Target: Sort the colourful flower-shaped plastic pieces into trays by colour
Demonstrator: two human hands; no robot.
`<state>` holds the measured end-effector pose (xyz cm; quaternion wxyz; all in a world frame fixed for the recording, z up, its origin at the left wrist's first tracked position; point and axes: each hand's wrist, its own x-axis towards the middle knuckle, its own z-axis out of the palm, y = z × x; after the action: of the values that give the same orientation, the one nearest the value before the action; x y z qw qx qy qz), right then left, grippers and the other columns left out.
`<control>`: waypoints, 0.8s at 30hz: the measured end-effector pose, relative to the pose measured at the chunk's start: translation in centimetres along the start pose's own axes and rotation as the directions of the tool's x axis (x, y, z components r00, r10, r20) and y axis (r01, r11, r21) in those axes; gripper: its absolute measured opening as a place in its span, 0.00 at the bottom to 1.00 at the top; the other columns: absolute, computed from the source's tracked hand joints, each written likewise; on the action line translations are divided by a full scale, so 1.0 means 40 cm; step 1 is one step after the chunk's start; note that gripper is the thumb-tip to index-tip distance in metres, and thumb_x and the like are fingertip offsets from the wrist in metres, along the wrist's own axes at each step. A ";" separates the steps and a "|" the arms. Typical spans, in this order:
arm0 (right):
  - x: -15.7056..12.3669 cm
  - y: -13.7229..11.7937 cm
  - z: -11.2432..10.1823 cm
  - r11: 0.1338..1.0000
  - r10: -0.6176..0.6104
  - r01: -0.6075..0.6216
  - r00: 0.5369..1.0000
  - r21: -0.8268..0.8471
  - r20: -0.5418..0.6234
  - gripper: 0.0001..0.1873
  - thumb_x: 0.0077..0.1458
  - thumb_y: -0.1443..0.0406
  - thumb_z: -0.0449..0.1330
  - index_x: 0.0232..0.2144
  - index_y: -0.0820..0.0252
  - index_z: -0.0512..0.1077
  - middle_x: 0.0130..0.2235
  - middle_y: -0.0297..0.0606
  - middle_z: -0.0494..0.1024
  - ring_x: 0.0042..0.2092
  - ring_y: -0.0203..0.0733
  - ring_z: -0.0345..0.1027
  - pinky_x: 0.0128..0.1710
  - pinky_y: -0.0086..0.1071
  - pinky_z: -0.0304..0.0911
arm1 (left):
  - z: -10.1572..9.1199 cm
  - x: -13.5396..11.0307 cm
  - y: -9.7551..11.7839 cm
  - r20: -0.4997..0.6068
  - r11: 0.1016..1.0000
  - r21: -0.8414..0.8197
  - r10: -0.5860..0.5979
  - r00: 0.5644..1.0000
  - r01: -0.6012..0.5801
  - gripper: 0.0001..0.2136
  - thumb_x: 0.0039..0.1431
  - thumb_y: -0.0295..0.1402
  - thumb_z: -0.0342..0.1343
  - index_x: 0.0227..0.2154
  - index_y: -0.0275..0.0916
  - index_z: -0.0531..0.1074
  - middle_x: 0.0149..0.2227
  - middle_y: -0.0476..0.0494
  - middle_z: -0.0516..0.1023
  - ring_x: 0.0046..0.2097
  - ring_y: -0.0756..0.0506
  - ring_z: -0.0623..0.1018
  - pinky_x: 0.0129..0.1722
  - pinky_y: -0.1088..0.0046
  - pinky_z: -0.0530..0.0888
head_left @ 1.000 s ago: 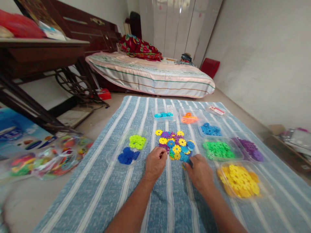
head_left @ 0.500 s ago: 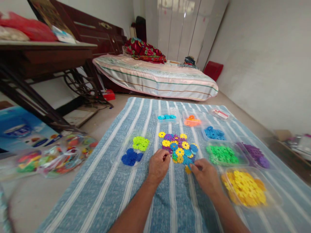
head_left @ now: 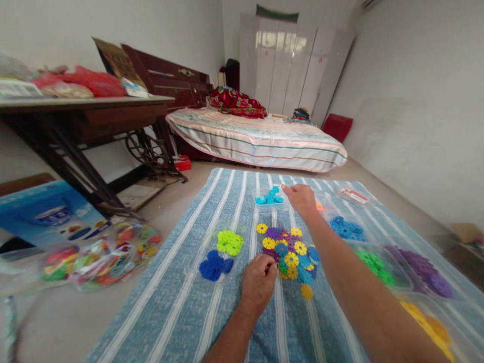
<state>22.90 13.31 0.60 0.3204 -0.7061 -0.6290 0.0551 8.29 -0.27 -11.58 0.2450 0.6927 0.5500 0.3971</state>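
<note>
My right hand (head_left: 301, 197) reaches over the clear box (head_left: 269, 206) of light-blue pieces at the table's far side. Its fingers are closed, and their tips are beside light-blue notched discs (head_left: 274, 191) at the box's right edge; whether they still pinch one I cannot make out. My left hand (head_left: 258, 282) rests curled on the cloth, fingers pressed together at the left edge of a mixed pile of flower-shaped plastic discs (head_left: 291, 259). What it holds, if anything, is hidden. One yellow disc (head_left: 306, 291) lies apart in front of the pile.
A clear tray at left holds lime discs (head_left: 230, 242) and dark-blue discs (head_left: 215, 265). Along the right stand boxes of blue (head_left: 346, 228), green (head_left: 376, 267), purple (head_left: 425, 269) and yellow discs (head_left: 427, 322). My right forearm covers part of them. A bed (head_left: 257, 141) stands beyond.
My right hand has moved from the pile's near right edge forward to the light-blue box, where discs now sit higher. The left hand stays beside the pile. The view has tilted up.
</note>
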 end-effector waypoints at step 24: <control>-0.526 0.213 0.008 0.946 -0.173 0.188 0.982 -0.266 0.078 0.12 0.53 0.63 0.56 0.39 0.60 0.72 0.47 0.47 0.70 0.51 0.49 0.60 0.50 0.41 0.57 | -0.003 0.009 0.006 0.016 0.999 0.035 0.029 0.999 -0.030 0.07 0.53 0.26 0.48 0.24 0.39 0.69 0.28 0.50 0.71 0.33 0.51 0.71 0.35 0.76 0.66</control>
<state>25.76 -6.05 -10.96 0.2073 -0.6811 -0.7010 -0.0425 8.37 0.01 -11.22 0.2312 0.7080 0.5446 0.3856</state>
